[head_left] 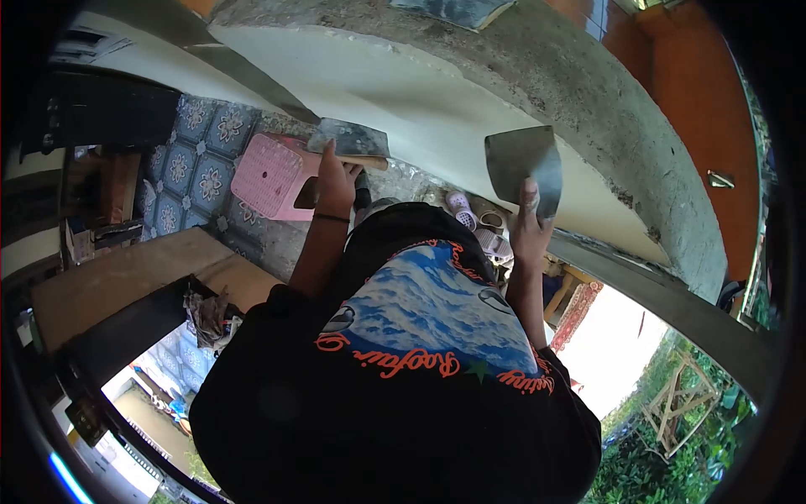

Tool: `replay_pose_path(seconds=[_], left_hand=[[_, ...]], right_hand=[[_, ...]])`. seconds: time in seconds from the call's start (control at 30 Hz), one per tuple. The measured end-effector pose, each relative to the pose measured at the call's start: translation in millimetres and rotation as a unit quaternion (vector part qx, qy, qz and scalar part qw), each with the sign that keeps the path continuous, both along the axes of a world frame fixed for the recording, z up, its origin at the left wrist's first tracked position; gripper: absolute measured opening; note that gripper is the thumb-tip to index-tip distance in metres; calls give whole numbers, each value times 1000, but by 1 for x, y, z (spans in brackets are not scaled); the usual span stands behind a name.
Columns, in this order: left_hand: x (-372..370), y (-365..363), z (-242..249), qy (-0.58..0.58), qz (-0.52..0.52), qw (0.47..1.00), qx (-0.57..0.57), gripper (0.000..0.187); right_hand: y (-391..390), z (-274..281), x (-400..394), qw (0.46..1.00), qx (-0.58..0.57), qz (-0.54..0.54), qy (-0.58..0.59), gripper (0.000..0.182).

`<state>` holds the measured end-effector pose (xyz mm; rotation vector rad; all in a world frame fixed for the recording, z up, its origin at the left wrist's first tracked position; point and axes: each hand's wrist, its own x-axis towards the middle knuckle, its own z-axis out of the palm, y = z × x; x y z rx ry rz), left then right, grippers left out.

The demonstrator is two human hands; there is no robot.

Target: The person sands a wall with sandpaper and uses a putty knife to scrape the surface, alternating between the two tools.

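My left hand (337, 186) is closed round a grey, smeared putty scraper (351, 134) with a wooden strip along its near edge. Its thumb lies over the flat face. A thin grey metal scraper blade (516, 160) stands up from my right hand (531, 231), the thumb pressed on its face. Both tools are held apart, in front of a white plastered low wall (403, 92). The right blade overlaps the wall's lower part in this view.
Rough concrete (579, 92) tops the wall, with a blue-grey sheet (470, 10) on it. A pink plastic stool (269, 176) stands left on patterned floor covering (197, 160). Lilac clogs (462, 208) lie near the wall's foot. A brown board (134, 281) is at the left.
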<state>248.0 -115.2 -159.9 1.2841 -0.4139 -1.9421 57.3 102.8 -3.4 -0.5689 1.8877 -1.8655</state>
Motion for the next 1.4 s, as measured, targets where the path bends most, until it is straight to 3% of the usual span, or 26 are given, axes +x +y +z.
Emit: replay_pose_path(seconds=[0.1, 0.27, 0.33, 0.37, 0.4, 0.43, 0.47, 0.5, 0.53, 0.57, 0.6, 0.67, 0.7, 0.83, 0.9, 1.0, 1.07, 1.1, 1.13, 1.2, 1.23, 1.27, 1.3, 1.33, 1.37, 1.4], left_hand=[[11, -19, -22, 54, 2, 996, 66, 40], [8, -61, -29, 93, 23, 993, 74, 38], [9, -85, -41, 20, -134, 971, -198, 38], [1, -108, -41, 78, -18, 993, -85, 31], [0, -129, -46, 80, -21, 993, -84, 31], [4, -151, -54, -57, -91, 976, -190, 31], [11, -171, -63, -191, -158, 924, -290, 30], [19, -190, -75, -317, -219, 840, -382, 30], [26, -206, -85, -431, -272, 725, -464, 30], [32, -218, -95, -531, -313, 582, -530, 30], [38, -225, -110, -530, -315, 580, -533, 30], [44, -240, -137, -475, -349, 651, -479, 36], [43, -233, -112, -407, -280, 654, -573, 32], [43, -222, -84, -301, -224, 630, -679, 28], [46, -221, -48, -264, -280, 790, -477, 29], [58, -250, -75, -275, -293, 743, -536, 29], [36, -248, -45, -264, -291, 753, -528, 31], [28, -238, -25, -67, -184, 940, -280, 30], [24, -229, -11, 139, -47, 989, 5, 29], [35, -224, -10, 134, -25, 990, -27, 28], [52, -227, -18, -103, -185, 924, -317, 28], [62, -229, -26, -322, -316, 700, -553, 28], [61, -226, 9, -173, -317, 819, -446, 28], [51, -226, 8, -171, -318, 817, -450, 28], [36, -221, 6, -17, -220, 915, -339, 28], [30, -213, 1, 133, -110, 964, -203, 27]], right_hand=[[-42, 8, -3, 958, -155, -159, 184, 30], [-99, 15, -20, 939, -101, -240, 224, 38], [-115, 8, -24, 934, -90, -250, 240, 41], [-121, 5, -26, 917, -74, -282, 272, 43], [-128, 3, -28, 898, -57, -314, 304, 46], [-136, 1, -28, 874, -34, -376, 305, 50], [-134, -8, -37, 873, -30, -378, 307, 50], [-127, -24, -51, 811, 64, -428, 394, 51], [-134, -19, -48, 731, 155, -469, 471, 53], [-139, -13, -44, 754, 147, -484, 419, 57], [-138, -16, -47, 738, 155, -498, 429, 58], [-138, -18, -48, 732, 152, -510, 426, 59], [-140, -16, -46, 731, 156, -514, 422, 60], [-137, -27, -51, 729, 144, -555, 373, 62], [-150, -21, -47, 732, 88, -580, 347, 70], [-150, -15, -41, 740, 85, -562, 359, 72], [-151, -10, -45, 739, 85, -555, 372, 72], [-151, -9, -43, 731, 101, -558, 380, 71], [-152, -8, -40, 724, 117, -560, 385, 71], [-154, -9, -41, 730, 121, -558, 376, 71], [-153, -9, -41, 724, 125, -558, 386, 71], [-153, -9, -42, 717, 127, -560, 396, 71], [-151, -10, -42, 713, 141, -563, 394, 71], [-153, -10, -42, 710, 139, -567, 394, 71], [-154, -8, -43, 715, 138, -563, 391, 71], [-152, -7, -41, 721, 142, -555, 389, 71]])
